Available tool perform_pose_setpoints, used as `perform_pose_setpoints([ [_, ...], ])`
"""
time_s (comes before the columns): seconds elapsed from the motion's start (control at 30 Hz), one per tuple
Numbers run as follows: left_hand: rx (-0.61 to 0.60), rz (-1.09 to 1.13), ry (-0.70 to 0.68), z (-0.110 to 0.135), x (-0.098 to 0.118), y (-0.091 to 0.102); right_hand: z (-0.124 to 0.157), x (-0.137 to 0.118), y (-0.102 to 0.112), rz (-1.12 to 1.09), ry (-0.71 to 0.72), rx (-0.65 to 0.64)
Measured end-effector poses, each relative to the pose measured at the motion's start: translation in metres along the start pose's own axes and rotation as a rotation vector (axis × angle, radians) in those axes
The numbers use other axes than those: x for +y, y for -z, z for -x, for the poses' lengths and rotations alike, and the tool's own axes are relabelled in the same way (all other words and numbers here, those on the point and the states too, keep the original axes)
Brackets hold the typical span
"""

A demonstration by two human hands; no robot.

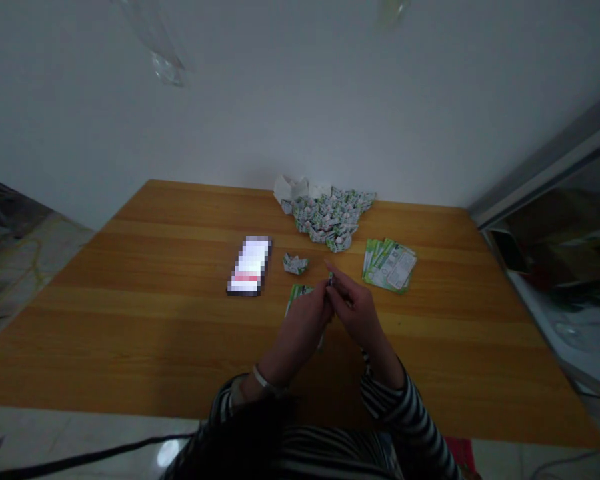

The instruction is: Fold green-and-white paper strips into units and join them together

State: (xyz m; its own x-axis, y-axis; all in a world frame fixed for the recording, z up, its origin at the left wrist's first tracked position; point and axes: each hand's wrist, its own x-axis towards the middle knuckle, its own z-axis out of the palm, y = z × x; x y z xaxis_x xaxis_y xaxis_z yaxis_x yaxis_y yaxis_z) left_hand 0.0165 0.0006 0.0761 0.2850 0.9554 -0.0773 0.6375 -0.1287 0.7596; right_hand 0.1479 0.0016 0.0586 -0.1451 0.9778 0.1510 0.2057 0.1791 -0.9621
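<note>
The left hand [300,327] and right hand [357,313] meet near the middle of the frame, just above the near part of a wooden worktop [130,320]. The fingers [326,292] of both hands are closed in a tight pinch around a small folded paper piece [331,279], and only a sliver of its green and white print shows between them. The rest is hidden by the hands, so its exact shape cannot be made out. The right forefinger reaches up and over the top of the piece.

A green printed card [297,297] lies partly under the left hand, just beside the pinch. Directly ahead of the hands, a loose folded paper module [295,264] sits alone on the wood. To its left is a smartphone [250,265] lying flat, its screen blurred. Upper right of the hands, a fanned stack of green printed cards [390,265] lies flat.

At the far edge, upper centre of the frame, is a heaped pile of folded paper modules [327,217], touching a crumpled white paper [291,189] at its left end. A pale bracelet [261,378] circles the left wrist, and both forearms wear a black-and-white striped sleeve [410,407].
</note>
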Motion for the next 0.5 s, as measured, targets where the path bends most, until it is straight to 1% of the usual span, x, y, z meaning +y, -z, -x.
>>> perform_pose_setpoints([
  [0.1, 0.015, -0.079, 0.006, 0.0, -0.006, -0.001, 0.001, -0.002, 0.003, 0.293, 0.058, 0.011],
  [0.17, 0.039, -0.141, -0.002, 0.002, -0.008, -0.002, 0.001, -0.003, 0.004, 0.428, 0.078, 0.048],
  [0.23, 0.037, -0.228, -0.031, 0.004, -0.009, -0.004, 0.001, -0.003, 0.003, 0.487, 0.083, 0.067],
  [0.33, 0.009, -0.378, -0.075, 0.004, -0.008, -0.008, 0.0, -0.003, -0.002, 0.565, 0.068, 0.049],
  [0.4, 0.01, -0.448, -0.045, 0.001, -0.008, -0.011, 0.0, -0.004, -0.007, 0.639, 0.066, 0.044],
  [0.5, 0.022, -0.49, 0.01, -0.007, -0.011, -0.014, 0.0, -0.006, -0.012, 0.719, 0.065, 0.04],
])
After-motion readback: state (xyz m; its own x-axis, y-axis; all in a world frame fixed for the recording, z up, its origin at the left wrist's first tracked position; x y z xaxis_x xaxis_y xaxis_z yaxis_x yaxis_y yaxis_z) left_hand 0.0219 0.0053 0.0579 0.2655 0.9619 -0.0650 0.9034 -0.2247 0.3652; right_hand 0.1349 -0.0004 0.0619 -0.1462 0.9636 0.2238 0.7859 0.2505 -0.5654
